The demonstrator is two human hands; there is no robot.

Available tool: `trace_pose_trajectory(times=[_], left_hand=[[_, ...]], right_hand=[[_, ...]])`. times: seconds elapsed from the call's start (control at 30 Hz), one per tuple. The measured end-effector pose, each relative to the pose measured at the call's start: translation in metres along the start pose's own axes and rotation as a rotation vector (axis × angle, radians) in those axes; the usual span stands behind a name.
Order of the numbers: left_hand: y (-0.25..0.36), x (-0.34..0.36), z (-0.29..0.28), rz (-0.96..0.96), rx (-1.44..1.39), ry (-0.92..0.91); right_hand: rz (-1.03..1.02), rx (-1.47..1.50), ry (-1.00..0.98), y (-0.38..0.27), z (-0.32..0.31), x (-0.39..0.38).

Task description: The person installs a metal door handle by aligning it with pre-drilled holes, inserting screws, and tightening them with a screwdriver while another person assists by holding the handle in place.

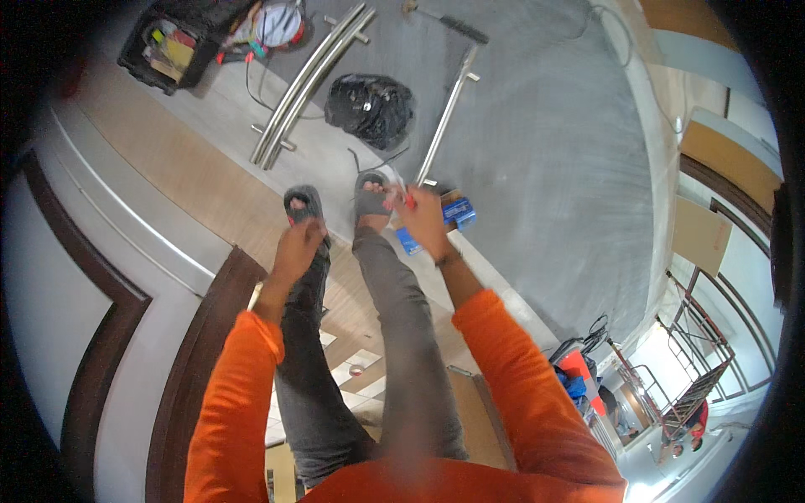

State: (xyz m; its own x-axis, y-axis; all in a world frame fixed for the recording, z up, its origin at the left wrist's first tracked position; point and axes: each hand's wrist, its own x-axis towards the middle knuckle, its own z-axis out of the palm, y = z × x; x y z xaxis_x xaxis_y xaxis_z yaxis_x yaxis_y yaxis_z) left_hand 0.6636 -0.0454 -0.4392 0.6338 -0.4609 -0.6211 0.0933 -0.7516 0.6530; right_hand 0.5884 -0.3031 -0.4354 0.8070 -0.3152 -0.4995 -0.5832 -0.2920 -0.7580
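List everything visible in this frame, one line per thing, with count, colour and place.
Steel handle bars: two long ones side by side, silver, floor upper left; one more lies to their right.
Plastic bag: one, black, crumpled, between the bars.
Tool case: one, black, open, top left.
Small box: one, blue, on the floor beside the right hand.
Scaffold frame: one, reddish, lower right.
Sandals: two, grey, on the person's feet.
Trousers: grey, centre.
Sleeves: two, orange, from the lower edge.
Left hand: closed, contents cannot be told.
Right hand: grip closed on a small red-tipped item, too blurred to identify.
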Motion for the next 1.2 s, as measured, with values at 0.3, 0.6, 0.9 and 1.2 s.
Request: trace_pose_trajectory(times=[0.3, 0.6, 0.9, 1.2], left_hand=[[-0.014, 0.27, 0.052, 0.451, 0.158, -0.033], [-0.034, 0.39, 0.05, 0.651, 0.408, 0.193], [-0.031, 0.407, 0.069, 0.69, 0.633, 0.017], [-0.038, 0.409, 0.076, 0.774, 0.487, 0.133]], right_hand=[[-0.176, -0.337, 0.039, 0.118, 0.066, 0.276], [-0.514, -0.682, 0.068, 0.14, 0.041, 0.349], [-0.548, -0.766, 0.017, 0.153, 0.041, 0.346], [-0.425, -0.621, 0.153, 0.13, 0.035, 0.321]])
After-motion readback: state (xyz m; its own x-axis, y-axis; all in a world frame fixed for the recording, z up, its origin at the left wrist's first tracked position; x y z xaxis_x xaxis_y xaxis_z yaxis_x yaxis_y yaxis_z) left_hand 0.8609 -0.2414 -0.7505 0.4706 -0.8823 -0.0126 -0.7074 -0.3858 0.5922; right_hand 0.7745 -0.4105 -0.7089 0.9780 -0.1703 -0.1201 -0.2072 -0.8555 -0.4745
